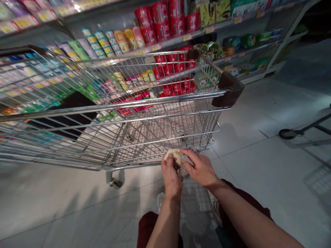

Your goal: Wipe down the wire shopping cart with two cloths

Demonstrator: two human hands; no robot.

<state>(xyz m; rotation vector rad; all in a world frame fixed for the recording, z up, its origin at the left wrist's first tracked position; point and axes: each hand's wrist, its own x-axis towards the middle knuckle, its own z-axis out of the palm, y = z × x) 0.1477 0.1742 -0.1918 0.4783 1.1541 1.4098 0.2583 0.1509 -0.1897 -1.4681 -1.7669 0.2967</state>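
Observation:
My left hand (170, 175) is closed on a small cream-coloured item (173, 155) with darker spots, thumb on top. Close beside it on the right, my right hand (200, 168) pinches a grey patterned cloth (184, 168), which hangs down between the two hands and touches the cream item. Whether the two pieces are joined, I cannot tell. Both hands are low in front of the near side of a metal shopping cart (165, 100).
Beyond the cart, shelves (170, 43) hold red tubs (162, 22), bottles and jars. A dark flat panel (74, 106) is at the cart's left part. A wheel (287, 133) of another cart stands on the right. My legs and shoes are below.

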